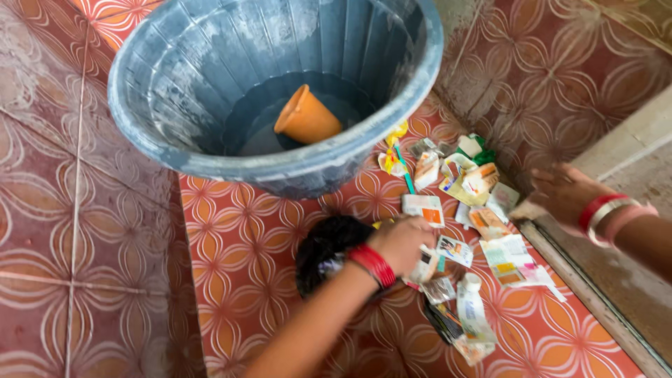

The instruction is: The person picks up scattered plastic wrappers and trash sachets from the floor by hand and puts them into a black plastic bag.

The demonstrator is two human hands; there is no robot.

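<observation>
My left hand, with red bangles at the wrist, reaches down onto a pile of torn wrappers and sachets on the orange patterned floor, its fingers closed on a small wrapper. A black crumpled clump lies just left of that wrist. My right hand, wearing red and pale bangles, hovers blurred at the pile's right edge, holding nothing I can see. A large blue-grey tub stands behind the pile, with an orange plastic cup lying tilted in a little water inside.
A white plastic sachet and dark packets lie at the near end of the litter. A raised grey concrete sill runs along the right. Patterned tiled wall rises behind the litter; duller tiles cover the left floor.
</observation>
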